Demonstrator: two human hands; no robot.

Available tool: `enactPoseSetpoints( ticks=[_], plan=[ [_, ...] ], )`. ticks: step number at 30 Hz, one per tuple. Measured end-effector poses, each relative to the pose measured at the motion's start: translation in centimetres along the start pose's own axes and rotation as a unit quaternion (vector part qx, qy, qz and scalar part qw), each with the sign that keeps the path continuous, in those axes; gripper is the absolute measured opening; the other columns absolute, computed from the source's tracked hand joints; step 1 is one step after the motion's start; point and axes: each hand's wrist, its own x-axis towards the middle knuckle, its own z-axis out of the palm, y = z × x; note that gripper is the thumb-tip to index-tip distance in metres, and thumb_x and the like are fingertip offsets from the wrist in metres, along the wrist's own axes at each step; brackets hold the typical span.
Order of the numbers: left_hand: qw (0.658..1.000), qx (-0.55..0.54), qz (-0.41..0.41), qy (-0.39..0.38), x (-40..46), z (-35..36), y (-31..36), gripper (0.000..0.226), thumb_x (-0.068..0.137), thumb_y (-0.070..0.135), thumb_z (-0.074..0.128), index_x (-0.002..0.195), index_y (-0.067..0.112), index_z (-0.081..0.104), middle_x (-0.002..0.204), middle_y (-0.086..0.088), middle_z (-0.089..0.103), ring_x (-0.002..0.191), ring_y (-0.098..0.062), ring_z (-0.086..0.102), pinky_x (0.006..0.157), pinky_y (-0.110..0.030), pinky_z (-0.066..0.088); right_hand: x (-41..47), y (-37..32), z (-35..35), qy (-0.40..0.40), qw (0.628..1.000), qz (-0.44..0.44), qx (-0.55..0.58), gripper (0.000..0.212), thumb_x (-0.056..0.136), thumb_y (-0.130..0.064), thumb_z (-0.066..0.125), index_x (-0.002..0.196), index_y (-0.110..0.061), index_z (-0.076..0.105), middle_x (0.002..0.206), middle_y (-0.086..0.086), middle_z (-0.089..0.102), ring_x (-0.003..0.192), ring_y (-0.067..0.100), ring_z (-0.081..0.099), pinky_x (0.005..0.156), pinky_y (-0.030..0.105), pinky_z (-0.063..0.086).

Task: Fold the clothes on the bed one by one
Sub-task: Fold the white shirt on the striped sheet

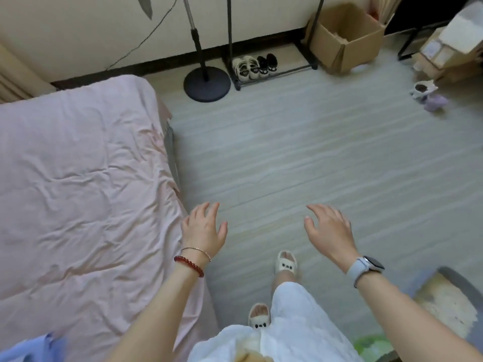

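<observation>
Person stands beside the bed, looking down. Both arms reach forward over the floor.

Left hand — palm down, fingers spread and relaxed, holding nothing. It hangs just off the bed's right edge, over the floor. Two bracelets on that wrist: a thin metal one and a red beaded one.

Right hand — also palm down, fingers loosely spread, empty. It is well apart from the left hand, over bare floor. A grey watch sits on the wrist.

The bed is covered by a wrinkled pink sheet. The only cloth on it in view is a bit of pale blue fabric at the bottom left corner of the frame, mostly cut off — possibly a garment, cannot tell what kind. Neither hand is near it.

Person wears white clothing and cream slippers with dark markings; both feet on the floor, right foot ahead of the left.

Further back along the wall: a stand with a round black base, a low rack holding two pairs of shoes, an open cardboard box. Far right is blurred.
</observation>
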Motion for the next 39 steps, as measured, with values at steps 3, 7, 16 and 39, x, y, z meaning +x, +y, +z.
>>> enactPoseSetpoints(
  ticks=[3,7,16,39],
  plan=[
    [0.998,-0.008,-0.066,0.015,5.9,-1.5,-1.5,0.053,0.092,0.037,0.046,0.142,0.022,0.034,0.146,-0.001,0.034,0.135,-0.016,0.03,0.106,-0.034,0.029,8.6,-2.8,0.2,-0.028,0.998,-0.047,-0.006,0.038,0.092,-0.026,0.048,0.129,-0.02,0.052,0.134,0.0,0.052,0.127,0.02,0.04,0.107,0.035,0.022],
    [0.977,-0.056,-0.202,0.039,14.6,-4.0,-2.5,0.049,0.092,0.037,0.045,0.138,0.022,0.038,0.142,0.001,0.038,0.13,-0.019,0.035,0.102,-0.035,0.032,21.6,-7.7,-0.2,-0.091,0.99,-0.104,-0.022,0.039,0.094,-0.028,0.044,0.133,-0.021,0.047,0.136,-0.001,0.05,0.129,0.019,0.038,0.107,0.034,0.024],
    [0.954,-0.016,-0.294,0.055,32.2,-12.5,-6.3,0.055,0.09,0.043,0.041,0.142,0.03,0.028,0.143,0.005,0.036,0.131,-0.018,0.033,0.107,-0.037,0.026,44.5,-26.6,-1.8,-0.162,0.927,-0.321,-0.105,0.041,0.096,-0.032,0.04,0.136,-0.025,0.043,0.139,-0.004,0.045,0.131,0.016,0.036,0.105,0.03,0.021],
    [0.848,-0.111,-0.484,0.185,75.1,-33.3,-36.4,0.054,0.092,0.039,0.044,0.142,0.025,0.031,0.147,-0.001,0.032,0.137,-0.016,0.025,0.109,-0.039,0.024,82.2,-80.0,3.9,-0.153,0.818,-0.538,-0.132,0.043,0.095,-0.029,0.037,0.137,-0.025,0.039,0.142,-0.002,0.039,0.133,0.019,0.031,0.11,0.039,0.021]
  ],
)
